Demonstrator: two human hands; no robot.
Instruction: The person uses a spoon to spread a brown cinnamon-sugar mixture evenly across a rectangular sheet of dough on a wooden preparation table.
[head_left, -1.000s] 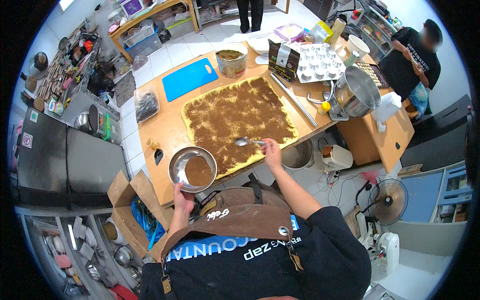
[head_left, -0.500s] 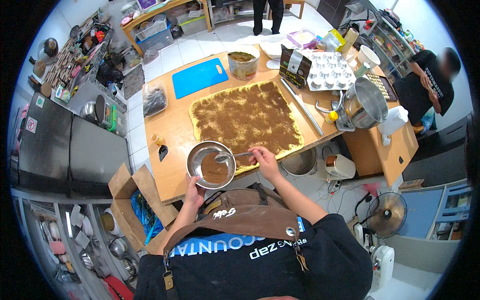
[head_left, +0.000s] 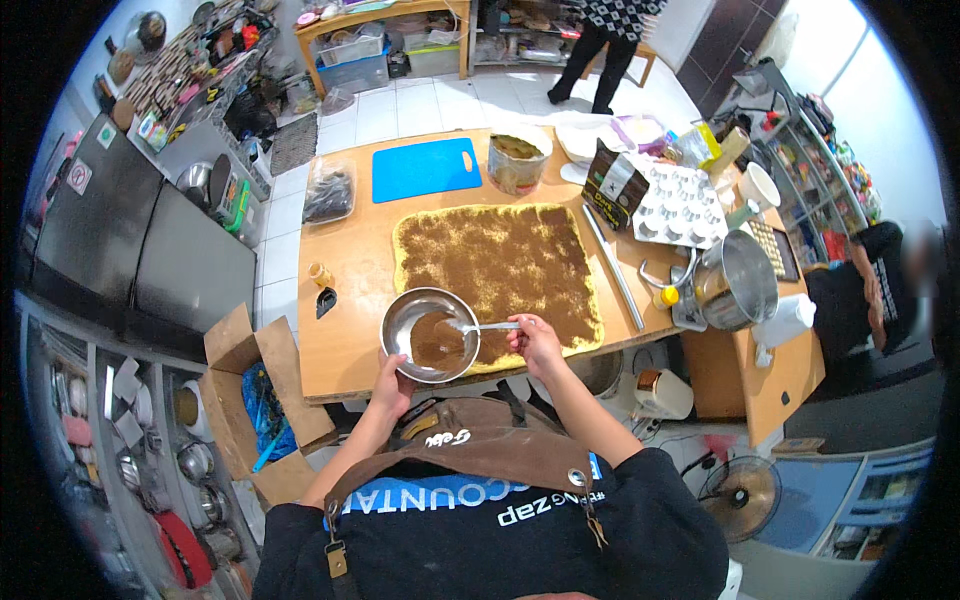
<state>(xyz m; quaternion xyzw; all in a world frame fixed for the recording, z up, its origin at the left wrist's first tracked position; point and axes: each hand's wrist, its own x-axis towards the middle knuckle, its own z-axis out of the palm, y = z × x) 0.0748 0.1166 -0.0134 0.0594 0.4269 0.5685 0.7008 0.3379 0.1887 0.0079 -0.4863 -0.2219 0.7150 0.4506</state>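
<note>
My left hand (head_left: pixel 394 384) grips a round steel bowl (head_left: pixel 399 324) by its near left rim, above the table's front edge. Brown powder (head_left: pixel 437 343) lies in the bowl's bottom. Between the fingers of my right hand (head_left: pixel 538 345) is the handle of a metal spoon (head_left: pixel 494 326). Its tip is inside the bowl, at the powder's right side. Beyond the bowl a flat yellow sheet of dough (head_left: pixel 496 262) is spread on the wooden table, mostly covered with the same brown powder. Lighter patches and a yellow border show through.
A blue cutting board (head_left: pixel 425 170) and a tub (head_left: pixel 518 160) stand behind the dough. To the right are a metal rod (head_left: pixel 613 268), a dark pouch (head_left: pixel 613 185), a muffin tray (head_left: pixel 680 205) and a steel mixing bowl (head_left: pixel 738 280). An open carton (head_left: pixel 288 380) sits below left. Two people are nearby.
The spoon has dipped lower into the bowl, toward the powder, with my right hand beside the rim. The whole view has shifted, and the person at the back shows more fully.
</note>
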